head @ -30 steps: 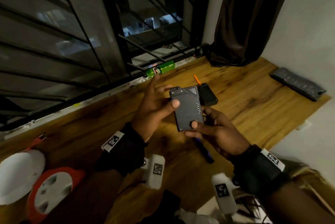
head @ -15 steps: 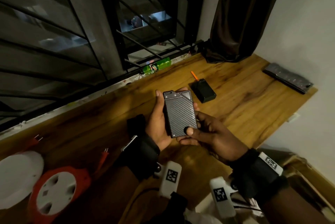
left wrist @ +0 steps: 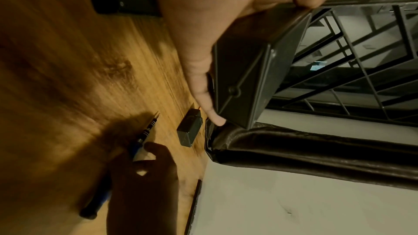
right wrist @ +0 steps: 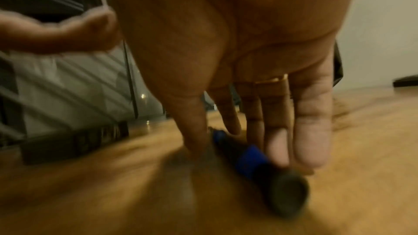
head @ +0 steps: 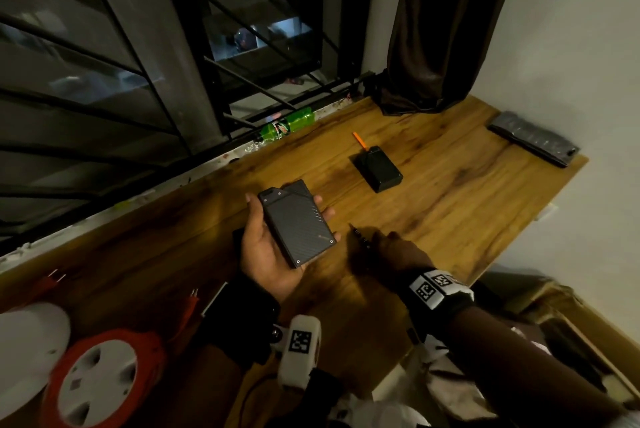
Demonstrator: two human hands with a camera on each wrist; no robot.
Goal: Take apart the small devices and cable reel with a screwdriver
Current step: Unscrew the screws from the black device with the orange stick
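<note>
My left hand (head: 273, 251) lies palm up and holds a flat black ribbed device (head: 298, 227) above the wooden table (head: 467, 206), thumb along its left edge, fingers curled under it. From the left wrist the device (left wrist: 248, 60) fills the view, its seam and a screw showing. My right hand (head: 388, 251) reaches down onto a blue and black screwdriver (head: 360, 237) that lies on the table. Thumb and fingers pinch its handle (right wrist: 255, 160) from both sides. The orange cable reel (head: 100, 379) with a white centre lies at the bottom left.
A small black box (head: 379, 171) with an orange stick (head: 358, 138) beside it sits farther back. A green bottle (head: 287, 124) lies at the window grille. A flat dark slab (head: 533, 142) rests by the right wall, a white round cover (head: 27, 337) beside the reel.
My right hand has let go of the black device and dropped to the screwdriver on the table. The left hand now holds the device alone and has turned it flatter.
</note>
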